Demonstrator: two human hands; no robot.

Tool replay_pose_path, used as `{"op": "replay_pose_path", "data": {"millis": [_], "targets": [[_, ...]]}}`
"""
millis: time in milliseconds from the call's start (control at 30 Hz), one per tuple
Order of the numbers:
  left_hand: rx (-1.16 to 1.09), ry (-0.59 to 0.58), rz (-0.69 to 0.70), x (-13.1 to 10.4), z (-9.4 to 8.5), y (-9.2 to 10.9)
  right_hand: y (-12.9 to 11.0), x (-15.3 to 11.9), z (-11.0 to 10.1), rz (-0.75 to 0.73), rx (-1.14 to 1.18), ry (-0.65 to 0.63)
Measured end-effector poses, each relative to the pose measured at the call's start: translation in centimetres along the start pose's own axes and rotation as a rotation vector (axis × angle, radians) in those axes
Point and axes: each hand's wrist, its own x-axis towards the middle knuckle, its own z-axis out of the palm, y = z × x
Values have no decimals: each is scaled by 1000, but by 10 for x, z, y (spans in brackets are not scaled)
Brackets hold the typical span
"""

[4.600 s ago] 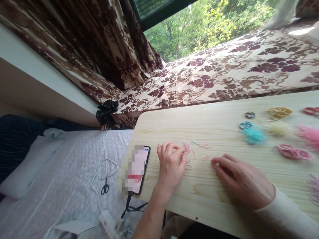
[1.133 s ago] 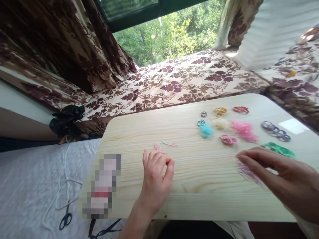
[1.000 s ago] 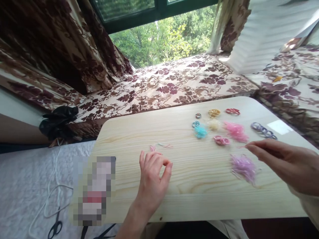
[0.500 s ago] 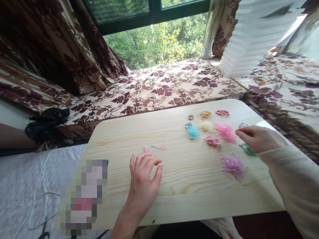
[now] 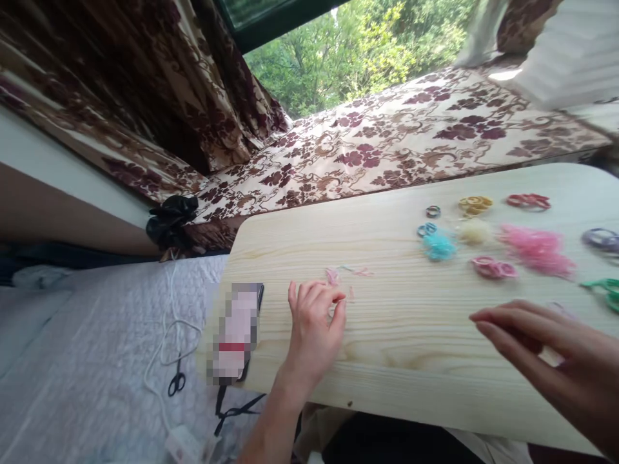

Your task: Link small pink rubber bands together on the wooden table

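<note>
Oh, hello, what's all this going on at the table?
A person has both bare hands at a pale wooden table. The left hand is beside a few small pink strands. The right hand is farther right, fingers drawn together; whether it holds anything is too blurred to tell. Beyond it lie a turquoise bundle, a bright pink bundle, yellow rings and red rings.
</note>
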Motion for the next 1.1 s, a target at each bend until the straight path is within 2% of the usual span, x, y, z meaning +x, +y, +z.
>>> {"op": "replay_pose_path", "data": {"millis": [100, 200, 433, 600, 733, 1100], "targets": [[20, -2, -31, -3, -3, -5, -28, 6, 28, -123, 133, -176], [30, -15, -44, -6, -5, -9, -45, 16, 47, -161, 195, -282], [120, -40, -74, -13, -13, -20, -53, 29, 75, -245, 156, -374], [165, -68, -87, -17, -21, -22, -45, 31, 81, -238, 163, -431], [184, -98, -53, -20, -20, -21, -42, 30, 82, -243, 157, -460], [236, -145, -20, -14, -16, -17, -45, 26, 84, -268, 143, -391]]}}
